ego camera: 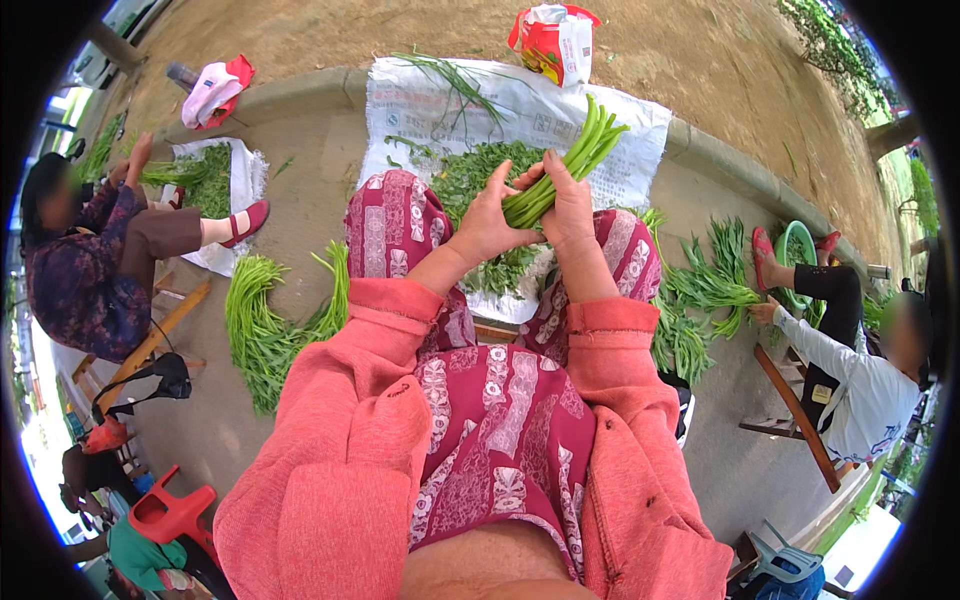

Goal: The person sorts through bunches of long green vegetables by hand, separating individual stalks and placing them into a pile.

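A bunch of green leafy-vegetable stems point(592, 146) is held above my knees, its cut ends pointing up and to the right. My right hand point(568, 201) wraps around the bunch, thumb along the stems. At the lower end, my left hand point(484, 221) cups it between thumb and fingers. Beneath both hands, loose green leaves point(480, 169) are heaped on a white woven plastic sack point(622, 165) spread between my legs. Some long thin green stalks point(457, 82) lie at the sack's far side.
Leafy stem piles lie at my left point(259, 330) and right point(686, 330). A red printed bag point(555, 45) stands beyond the concrete curb point(315, 90). People sit on both sides, near a wooden stool point(161, 337), a green basin point(796, 255) and a red plastic stool point(172, 510).
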